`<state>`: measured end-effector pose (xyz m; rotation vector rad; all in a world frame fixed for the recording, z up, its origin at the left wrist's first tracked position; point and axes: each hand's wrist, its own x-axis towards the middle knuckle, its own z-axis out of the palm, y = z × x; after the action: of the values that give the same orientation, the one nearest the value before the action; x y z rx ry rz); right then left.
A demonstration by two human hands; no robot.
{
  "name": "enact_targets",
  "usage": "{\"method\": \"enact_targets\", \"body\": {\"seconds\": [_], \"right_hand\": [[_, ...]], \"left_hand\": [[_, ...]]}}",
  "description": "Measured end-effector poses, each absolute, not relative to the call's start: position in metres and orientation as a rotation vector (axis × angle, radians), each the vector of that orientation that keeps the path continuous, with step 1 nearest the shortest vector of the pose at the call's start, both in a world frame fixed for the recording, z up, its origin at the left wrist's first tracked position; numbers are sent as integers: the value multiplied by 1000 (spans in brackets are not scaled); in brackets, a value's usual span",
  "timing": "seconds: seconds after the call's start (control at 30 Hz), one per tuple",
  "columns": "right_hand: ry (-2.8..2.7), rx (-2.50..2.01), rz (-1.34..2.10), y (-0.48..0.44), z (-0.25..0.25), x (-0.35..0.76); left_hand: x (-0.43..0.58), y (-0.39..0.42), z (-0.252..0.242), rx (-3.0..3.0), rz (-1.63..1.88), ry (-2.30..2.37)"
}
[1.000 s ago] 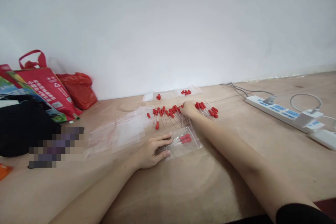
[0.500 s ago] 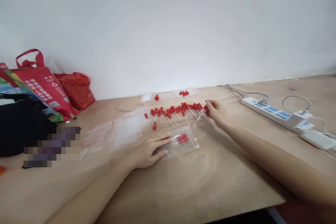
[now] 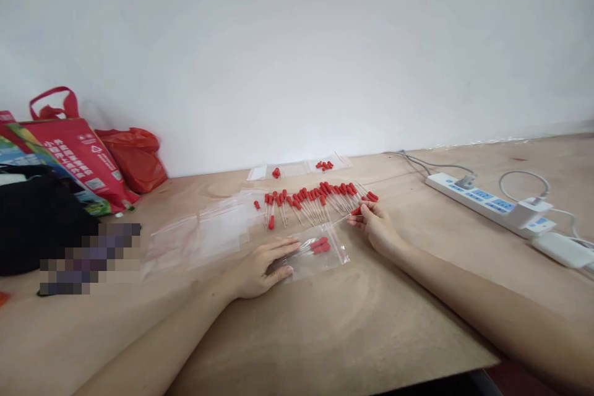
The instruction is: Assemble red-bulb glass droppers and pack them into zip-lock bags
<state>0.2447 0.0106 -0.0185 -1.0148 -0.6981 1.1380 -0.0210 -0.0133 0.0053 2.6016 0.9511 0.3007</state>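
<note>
Pinched shut, the grip of the right hand [image 3: 378, 229] clamps one red-capped dropper [image 3: 353, 213] near its bulb, low over the worktop [image 3: 348, 322], between the row of droppers [image 3: 315, 198] and the clear bag [image 3: 331, 257]. The dropper looks light, with a thin stem likely to be brittle and slick, so the rubber bulb seems the safest hold. The left hand [image 3: 260, 266] lies flat, fingers apart, pinning the limp bag's mouth. Empty bags [image 3: 204, 235] lie just to the left. The power strip [image 3: 487, 201] sits well apart on the right. Nothing blocks the short gap to the bag.
</note>
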Motion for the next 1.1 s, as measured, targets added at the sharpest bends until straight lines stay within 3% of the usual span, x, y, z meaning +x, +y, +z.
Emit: {"method": "enact_targets", "body": {"seconds": [0.33,0.8,0.9,1.1], "right_hand": [[-974,-1011,1465,-7,-17,228],[-1436,-1223,1367,-3,-20,221],[-1430,-1323,1191,9,-23,230],[-1655,-1622,515,55,-7,233]], "left_hand": [[-22,-14,3,2589,342,966],[-22,-12,2,2583,369,951],[-22,-12,2,2588,375,930],[-23,-12,3,2570,363,925]]}}
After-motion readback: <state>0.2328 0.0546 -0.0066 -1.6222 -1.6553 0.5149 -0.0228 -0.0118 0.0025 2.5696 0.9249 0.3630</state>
